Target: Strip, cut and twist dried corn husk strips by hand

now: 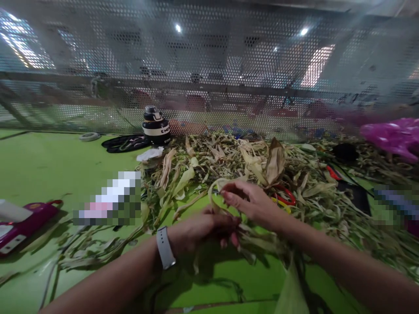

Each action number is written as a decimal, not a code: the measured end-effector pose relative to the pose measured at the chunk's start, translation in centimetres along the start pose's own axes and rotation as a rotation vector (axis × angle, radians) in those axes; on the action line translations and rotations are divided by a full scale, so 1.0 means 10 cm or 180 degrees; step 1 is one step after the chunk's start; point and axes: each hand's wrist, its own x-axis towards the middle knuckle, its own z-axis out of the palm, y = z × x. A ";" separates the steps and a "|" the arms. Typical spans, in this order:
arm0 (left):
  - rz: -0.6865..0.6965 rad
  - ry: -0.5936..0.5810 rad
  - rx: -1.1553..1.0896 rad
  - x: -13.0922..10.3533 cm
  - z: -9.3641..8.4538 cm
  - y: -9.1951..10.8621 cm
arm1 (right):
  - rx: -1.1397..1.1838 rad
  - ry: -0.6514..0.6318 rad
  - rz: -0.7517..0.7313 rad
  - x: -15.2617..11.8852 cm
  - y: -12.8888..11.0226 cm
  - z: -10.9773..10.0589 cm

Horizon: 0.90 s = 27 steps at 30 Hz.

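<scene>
My left hand (216, 226), with a pale watch strap (166, 247) at the wrist, is closed round a bunch of dry corn husk strips (253, 240) low over the green table. Just above it, my right hand (247, 198) bends its fingers in a pinch on a pale husk strip (212, 194) that loops up from the left hand. A wider piece of husk (291, 288) hangs below the right forearm. Behind both hands spreads a large heap of dried husks (222, 152). Red-handled scissors (288, 195) lie partly under husks, right of my right hand.
A dark bottle (156, 131) stands by the perforated metal screen (209, 87). Left are a tape roll (89, 136), a black pouch (126, 143), white tissue (150, 154) and a magenta device (31, 226). A purple plastic bag (393, 137) and a black flat object (353, 196) lie right.
</scene>
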 end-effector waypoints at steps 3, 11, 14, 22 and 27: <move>0.0300 0.0414 -0.0082 0.01 -0.09 0.09 | -0.0666 -0.0432 0.0120 0.02 -0.01 -0.17; 0.0441 0.0961 -0.0259 0.05 -0.20 0.13 | -0.1248 -0.0577 -0.0574 0.08 0.15 -0.17; 0.0516 0.0941 -0.0070 0.04 -0.23 0.15 | -0.1153 -0.0468 -0.0499 0.07 0.14 -0.19; 0.0525 0.0784 -0.0291 0.01 -0.20 0.15 | -0.0880 -0.0638 -0.0296 0.09 0.13 -0.29; 0.0553 0.0694 -0.0311 0.00 -0.20 0.13 | -0.0945 -0.0502 -0.0372 0.10 0.19 -0.29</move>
